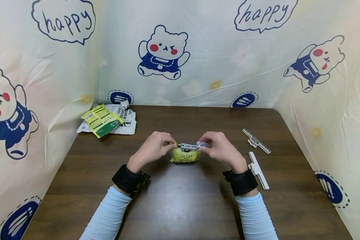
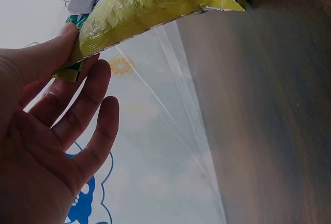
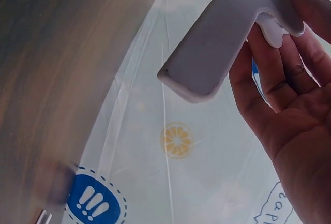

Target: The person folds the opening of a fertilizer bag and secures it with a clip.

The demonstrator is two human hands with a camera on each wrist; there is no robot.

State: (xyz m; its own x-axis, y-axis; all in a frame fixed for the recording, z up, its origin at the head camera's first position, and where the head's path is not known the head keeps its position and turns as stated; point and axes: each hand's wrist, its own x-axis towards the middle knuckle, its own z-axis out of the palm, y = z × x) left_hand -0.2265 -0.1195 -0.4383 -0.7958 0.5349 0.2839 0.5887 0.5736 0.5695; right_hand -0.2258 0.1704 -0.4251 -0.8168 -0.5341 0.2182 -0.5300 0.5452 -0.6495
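A small yellow snack bag (image 1: 184, 156) stands near the middle of the table between my two hands. My left hand (image 1: 153, 147) pinches the bag's top left corner between thumb and index finger; in the left wrist view its other fingers (image 2: 85, 110) are loosely bent. A pale bag-sealing clip (image 1: 189, 146) lies along the bag's top edge. My right hand (image 1: 222, 148) grips that clip by its handle tabs, at the right end. The right wrist view shows the clip's bar (image 3: 207, 43) close up. Whether its jaws are closed over the bag cannot be made out.
Two more pale sealing clips, one ruler-marked (image 1: 256, 141) and one plain (image 1: 259, 170), lie to the right. At the back left, a yellow-green packet (image 1: 103, 120) overlaps a white packet (image 1: 129, 124). A printed curtain (image 1: 198, 90) surrounds the table's back and sides.
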